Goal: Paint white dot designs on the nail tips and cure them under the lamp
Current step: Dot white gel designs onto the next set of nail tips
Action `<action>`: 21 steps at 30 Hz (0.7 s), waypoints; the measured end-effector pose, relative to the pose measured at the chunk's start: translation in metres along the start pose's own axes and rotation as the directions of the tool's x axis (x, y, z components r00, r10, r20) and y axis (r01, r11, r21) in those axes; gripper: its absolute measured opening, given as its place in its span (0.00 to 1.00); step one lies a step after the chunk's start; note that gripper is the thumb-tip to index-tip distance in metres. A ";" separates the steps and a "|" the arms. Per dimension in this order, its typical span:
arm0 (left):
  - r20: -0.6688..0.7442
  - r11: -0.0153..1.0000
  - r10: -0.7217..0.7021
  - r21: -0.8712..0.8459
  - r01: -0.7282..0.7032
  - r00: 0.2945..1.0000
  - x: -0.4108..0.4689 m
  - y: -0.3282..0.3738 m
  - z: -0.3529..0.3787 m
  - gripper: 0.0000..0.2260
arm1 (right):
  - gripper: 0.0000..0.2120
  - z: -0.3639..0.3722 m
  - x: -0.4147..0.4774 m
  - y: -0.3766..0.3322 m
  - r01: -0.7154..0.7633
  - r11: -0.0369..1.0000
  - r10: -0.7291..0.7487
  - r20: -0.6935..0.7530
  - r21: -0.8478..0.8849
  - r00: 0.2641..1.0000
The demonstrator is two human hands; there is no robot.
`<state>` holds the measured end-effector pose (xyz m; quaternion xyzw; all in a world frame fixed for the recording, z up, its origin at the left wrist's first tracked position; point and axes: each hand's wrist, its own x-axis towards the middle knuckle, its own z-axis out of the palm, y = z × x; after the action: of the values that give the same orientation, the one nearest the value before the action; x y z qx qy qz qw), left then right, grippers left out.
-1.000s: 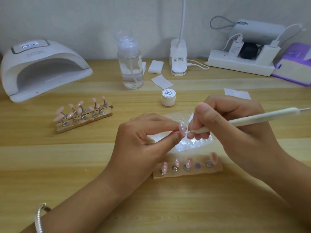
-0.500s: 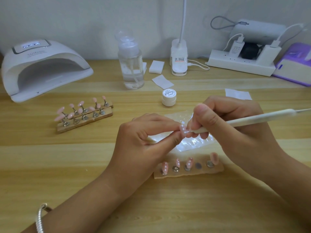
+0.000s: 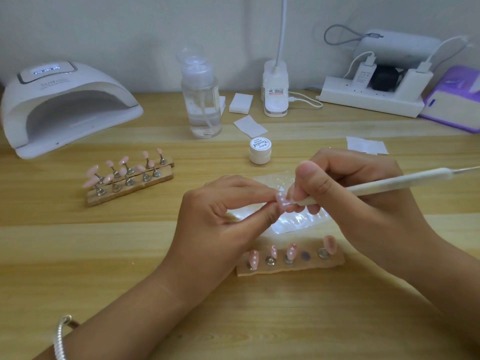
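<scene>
My left hand [image 3: 220,216] pinches a pink nail tip [image 3: 280,200] on its stand, held above a shiny palette sheet [image 3: 298,222]. My right hand [image 3: 345,193] grips a white dotting pen [image 3: 389,184], its fine tip touching that nail. Below my hands lies a wooden holder [image 3: 293,267] carrying several pink tips, three of them with white dots; one magnet spot stands bare. A small white gel pot [image 3: 260,149] sits behind the palette. The white curing lamp [image 3: 65,105] stands at the far left, its display lit.
A second wooden holder [image 3: 130,188] with several plain pink tips lies left of centre. A clear pump bottle [image 3: 201,100], white pads [image 3: 240,103], wipes [image 3: 367,145], a desk-lamp base [image 3: 275,89], a power strip [image 3: 371,100] and a purple box [image 3: 457,107] line the back.
The pen tip has shifted slightly lower on the nail tip. Both hands otherwise stay in place.
</scene>
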<state>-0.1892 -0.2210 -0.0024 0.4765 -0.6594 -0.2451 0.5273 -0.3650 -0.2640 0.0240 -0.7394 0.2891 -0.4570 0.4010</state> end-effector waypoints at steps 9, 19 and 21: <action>-0.034 1.000 -0.015 -0.007 0.015 0.999 -0.001 0.002 0.000 0.03 | 0.15 -0.011 0.010 0.000 0.004 0.985 0.008 -0.075 0.170 0.997; -0.064 1.000 -0.029 0.007 0.030 0.997 -0.006 0.023 0.002 0.04 | 0.16 -0.017 0.000 0.033 0.002 0.995 -0.033 -0.314 -0.098 0.949; 0.000 1.000 -0.020 0.011 0.020 1.000 -0.009 0.030 0.007 0.04 | 0.16 -0.018 0.000 0.036 0.018 0.992 -0.058 -0.319 -0.125 0.946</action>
<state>-0.2068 -0.2016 0.0154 0.4859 -0.6562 -0.2467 0.5220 -0.3835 -0.2883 -0.0027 -0.6833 0.3634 -0.5609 0.2941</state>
